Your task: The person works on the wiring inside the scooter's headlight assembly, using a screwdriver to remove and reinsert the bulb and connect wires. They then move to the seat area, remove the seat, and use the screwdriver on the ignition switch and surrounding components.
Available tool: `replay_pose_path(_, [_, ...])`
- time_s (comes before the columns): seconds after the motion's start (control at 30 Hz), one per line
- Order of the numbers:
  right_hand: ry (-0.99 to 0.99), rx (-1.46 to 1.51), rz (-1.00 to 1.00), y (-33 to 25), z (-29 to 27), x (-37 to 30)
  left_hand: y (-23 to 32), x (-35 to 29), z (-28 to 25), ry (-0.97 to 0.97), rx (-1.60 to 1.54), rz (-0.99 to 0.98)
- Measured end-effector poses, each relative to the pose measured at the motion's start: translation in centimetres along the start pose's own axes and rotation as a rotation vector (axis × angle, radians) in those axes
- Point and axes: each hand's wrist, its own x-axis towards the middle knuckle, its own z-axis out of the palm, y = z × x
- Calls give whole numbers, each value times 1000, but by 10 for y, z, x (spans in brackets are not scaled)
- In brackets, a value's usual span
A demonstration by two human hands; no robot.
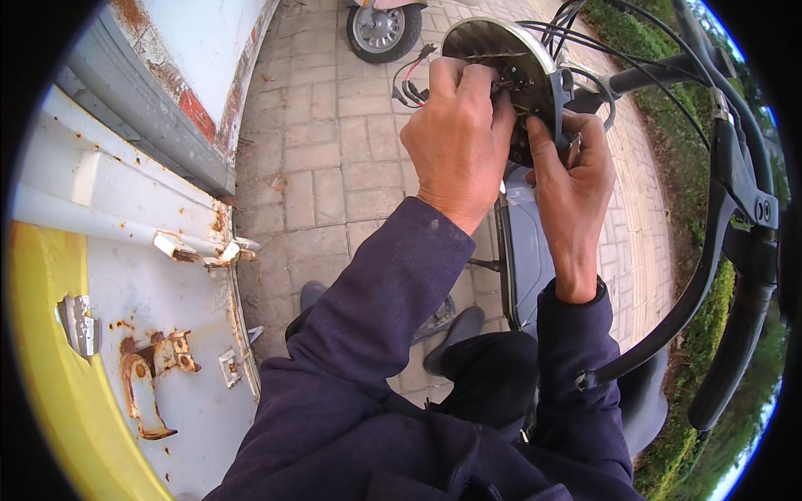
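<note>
A round black housing with a chrome rim [539,48], much like a headlight shell, sits at the front of the bike. Its open back shows thin wires and small parts. My left hand [459,146] is closed at the housing's left side, fingertips pinched inside the opening; what they grip is hidden. Lower on the right, my right hand [572,179] is closed with its thumb and finger at the housing's edge, near a yellow wire. A small shiny metal piece [574,150] shows between its fingers. Red and black wires with a plug [409,86] hang out left of the housing.
Black handlebar cables [635,54] arch over the right, above a brake lever [710,275] and a black grip [727,359]. A rusty white metal door [180,334] stands close on the left. Another vehicle's wheel [384,33] rests on the paving ahead. A hedge lines the right.
</note>
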Motion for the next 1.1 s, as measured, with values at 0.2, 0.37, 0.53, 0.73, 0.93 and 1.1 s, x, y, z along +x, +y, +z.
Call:
replay_pose_path(0.2, [25, -49, -11, 5, -5, 13, -9, 12, -9, -260, -598, -515])
replay_pose_path(0.37, [70, -190, -97, 4, 1, 16, -4, 11, -5, -129, -471, -363])
replay_pose_path(0.53, [52, -284, -145, 1, 8, 15, 0, 10, -4, -121, -740, -526])
replay_pose_path(0.73, [79, -300, -52, 7, 6, 23, 3, 7, -7, -185, -810, -593])
replay_pose_path(0.93, [87, -368, -168, 9, 9, 15, -2, 12, 0, -150, -664, -365])
replay_pose_path(1.1, [17, -223, -190, 5, 14, 11, -2, 14, -3, -165, -841, -481])
